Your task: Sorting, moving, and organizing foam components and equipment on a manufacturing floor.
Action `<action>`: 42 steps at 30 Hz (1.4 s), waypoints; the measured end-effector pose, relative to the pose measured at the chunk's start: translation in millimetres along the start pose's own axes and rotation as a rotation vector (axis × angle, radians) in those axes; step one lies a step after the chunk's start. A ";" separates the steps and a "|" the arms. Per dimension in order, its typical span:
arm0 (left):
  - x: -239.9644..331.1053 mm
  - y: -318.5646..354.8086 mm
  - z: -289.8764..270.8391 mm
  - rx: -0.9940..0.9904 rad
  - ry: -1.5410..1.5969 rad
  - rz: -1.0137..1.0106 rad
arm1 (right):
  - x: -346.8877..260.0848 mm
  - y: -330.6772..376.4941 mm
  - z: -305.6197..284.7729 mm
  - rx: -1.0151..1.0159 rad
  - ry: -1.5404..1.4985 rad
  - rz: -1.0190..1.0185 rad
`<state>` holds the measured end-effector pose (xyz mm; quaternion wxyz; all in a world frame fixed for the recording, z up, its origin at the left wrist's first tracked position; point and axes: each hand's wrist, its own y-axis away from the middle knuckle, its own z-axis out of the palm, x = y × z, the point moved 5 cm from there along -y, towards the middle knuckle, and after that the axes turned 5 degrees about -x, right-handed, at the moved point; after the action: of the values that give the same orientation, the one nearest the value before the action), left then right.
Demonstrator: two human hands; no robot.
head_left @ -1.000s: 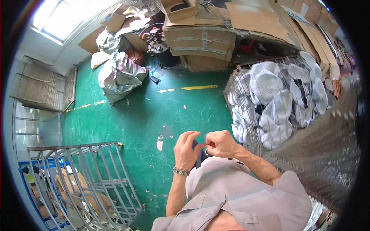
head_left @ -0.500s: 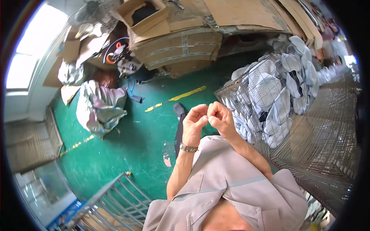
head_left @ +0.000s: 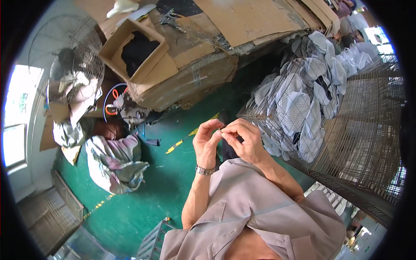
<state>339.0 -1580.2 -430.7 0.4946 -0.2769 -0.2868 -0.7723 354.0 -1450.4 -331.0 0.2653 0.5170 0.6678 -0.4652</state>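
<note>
In front of my chest, both hands meet at the fingertips. My left hand (head_left: 206,145), with a metal-banded watch (head_left: 205,170) on its wrist, is closed in a pinch of thumb and forefinger. My right hand (head_left: 246,142) pinches at the same spot, its fingers curved over. Something tiny shows between the tips, too small to name. Below the hands is my beige shirt (head_left: 255,190). Nearest my right hand, a wire mesh cage (head_left: 277,102) holds a heap of white padded fabric pieces (head_left: 297,110).
A cardboard-covered table (head_left: 242,21) stands ahead, bearing an open carton (head_left: 149,71) with dark material inside. To the left are a large fan (head_left: 67,65) and a shiny sack (head_left: 115,167) on the green floor (head_left: 160,190). A metal rack (head_left: 151,238) stands at lower left.
The view has shifted toward the table, and its carton and fan show more fully. My right fingers are straighter than before, while both hands stay together at the tips.
</note>
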 end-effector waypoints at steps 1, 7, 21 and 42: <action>9.5 -12.5 -3.4 0.052 -0.176 0.054 | 5.8 -11.8 0.0 -0.019 0.047 0.006; 73.3 -97.9 23.0 0.052 -1.270 0.432 | 75.8 -83.8 -9.2 -0.268 0.011 0.152; 53.1 -327.5 72.5 0.008 -0.426 -0.068 | 187.7 -271.3 -72.1 -0.001 -0.540 0.329; -22.8 -361.4 159.0 -1.059 -0.405 -0.484 | 128.8 -139.8 -93.5 1.165 0.114 0.418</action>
<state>36.4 -1327.3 -399.5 0.0363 -0.5531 -0.0073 -0.8323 193.0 -1314.1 -350.2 -0.0110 0.7207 0.2017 -0.6631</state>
